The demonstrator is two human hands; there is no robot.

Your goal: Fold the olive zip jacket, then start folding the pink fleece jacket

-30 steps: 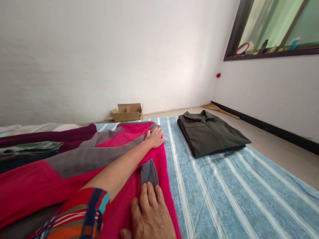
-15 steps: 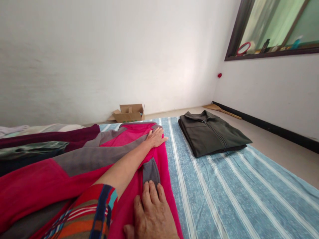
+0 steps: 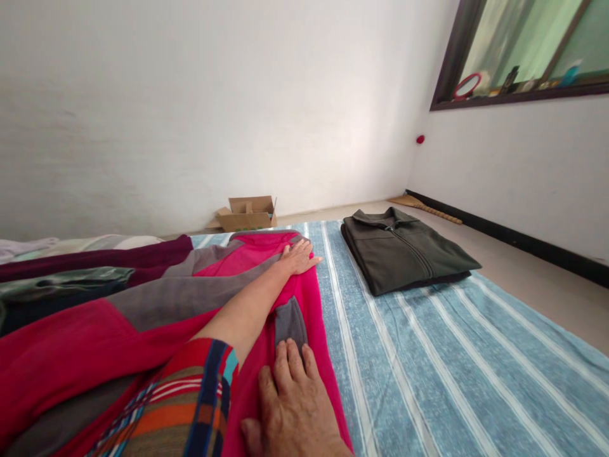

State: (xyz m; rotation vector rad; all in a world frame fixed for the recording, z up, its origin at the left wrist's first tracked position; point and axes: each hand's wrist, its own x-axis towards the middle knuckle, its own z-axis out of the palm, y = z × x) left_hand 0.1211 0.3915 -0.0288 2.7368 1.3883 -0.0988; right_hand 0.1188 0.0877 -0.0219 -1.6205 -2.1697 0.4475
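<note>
A pink and grey jacket lies spread over the bed, its sleeve stretching off to the left. My left hand rests palm down on the jacket's far right part, fingers extended, with the arm in a colourful striped sleeve reaching across the cloth. Closer to me, my right hand lies flat on the same jacket, its fingertips touching a grey patch near the right edge. Neither hand grasps the cloth. To the right sits a folded dark jacket with a collar and front zip.
Blue and white striped bedding covers the bed. Maroon clothing and green clothing lie at left. Behind the bed are an open cardboard box and a broom. A red-rimmed mirror stands on the window sill.
Both hands remain flat on the pink and grey jacket at nearly the same spots. The view has shifted very slightly; the clothes look unchanged.
</note>
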